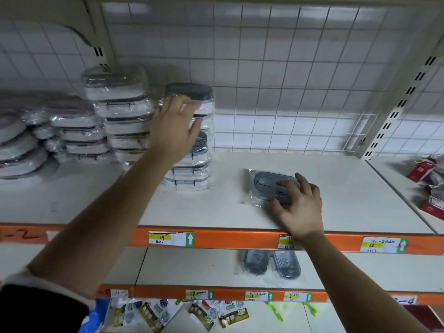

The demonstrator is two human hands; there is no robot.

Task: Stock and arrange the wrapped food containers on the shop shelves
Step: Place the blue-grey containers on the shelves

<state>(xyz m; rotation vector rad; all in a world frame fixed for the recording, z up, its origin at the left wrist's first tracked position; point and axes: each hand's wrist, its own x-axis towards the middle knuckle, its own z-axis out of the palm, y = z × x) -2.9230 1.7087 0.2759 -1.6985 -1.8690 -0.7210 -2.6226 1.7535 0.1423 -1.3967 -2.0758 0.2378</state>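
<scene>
A tall stack of wrapped grey-lidded containers [194, 164] stands on the white upper shelf [336, 200]. My left hand [175, 131] lies against the stack's upper part, fingers spread and fairly straight, touching the top containers. To the right, a single wrapped grey container [266, 186] lies flat on the shelf. My right hand [298, 203] rests on its near right part, fingers curled over the lid and thumb at its front edge. Two more grey containers [271, 263] lie side by side on the shelf below.
Further stacks of wrapped white containers [120, 116] and pinkish ones [36, 140] fill the shelf's left side. Red packets [427, 183] lie on the neighbouring shelf at right. A wire grid [288, 92] backs the shelf. Orange rails [228, 239] carry price labels; small packets hang below.
</scene>
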